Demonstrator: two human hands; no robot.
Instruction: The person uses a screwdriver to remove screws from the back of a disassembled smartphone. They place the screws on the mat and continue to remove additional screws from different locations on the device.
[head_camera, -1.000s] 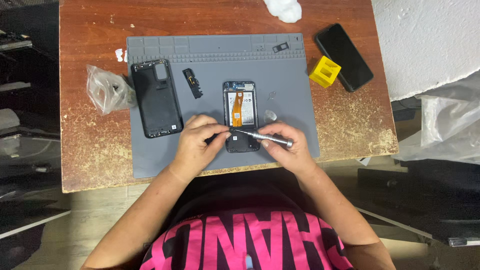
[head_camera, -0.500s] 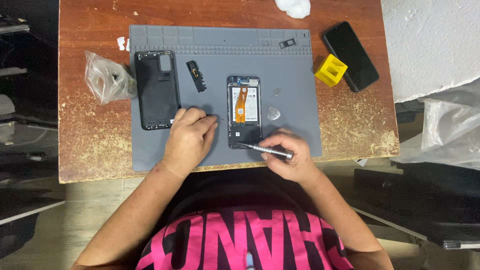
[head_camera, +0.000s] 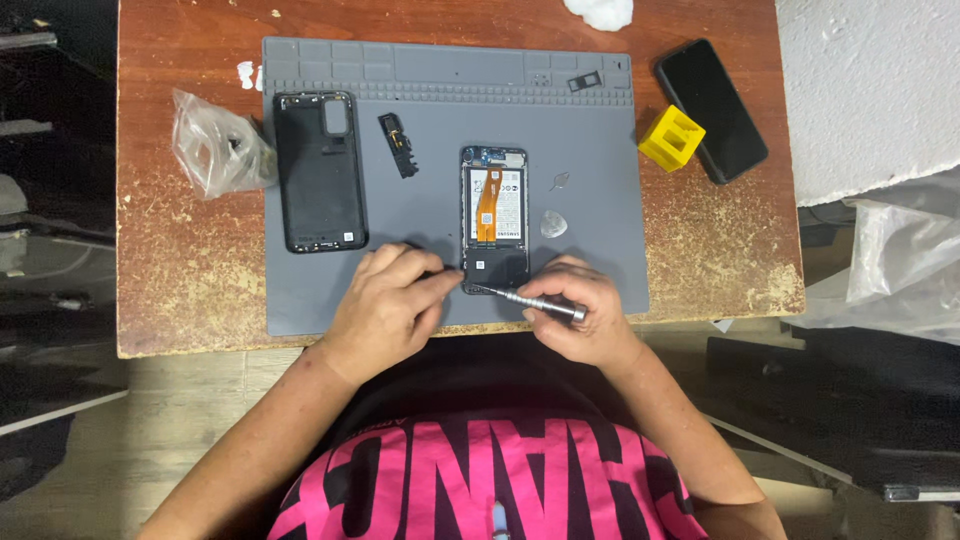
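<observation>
The opened smartphone (head_camera: 494, 220) lies just below the middle of the grey repair mat (head_camera: 600, 200), its long axis running up and down the frame, camera end toward the top and bottom end toward the person. Its back is off: a dark battery fills the middle, an orange flex cable runs down it lengthwise, and bluish board parts show at the top end. The mat's lower edge sits close under the phone's bottom end, and the tabletop (head_camera: 190, 280) edge follows just below that, so both hands work in a narrow strip at the near edge. Bare mat lies open to the right of the phone, apart from a pale guitar-shaped pick (head_camera: 553, 224) and a small metal pin (head_camera: 560, 181).

The left hand (head_camera: 390, 305) rests curled on the mat at the lower left, fingertips touching the phone's lower left corner. The right hand (head_camera: 585, 315) is closed around a slim metal screwdriver (head_camera: 530, 300), which lies nearly level, its tip pointing left onto the phone's bottom end.

Left of the phone lie a small black part (head_camera: 398, 158) and the removed back cover (head_camera: 320, 170), parallel to the phone.
</observation>
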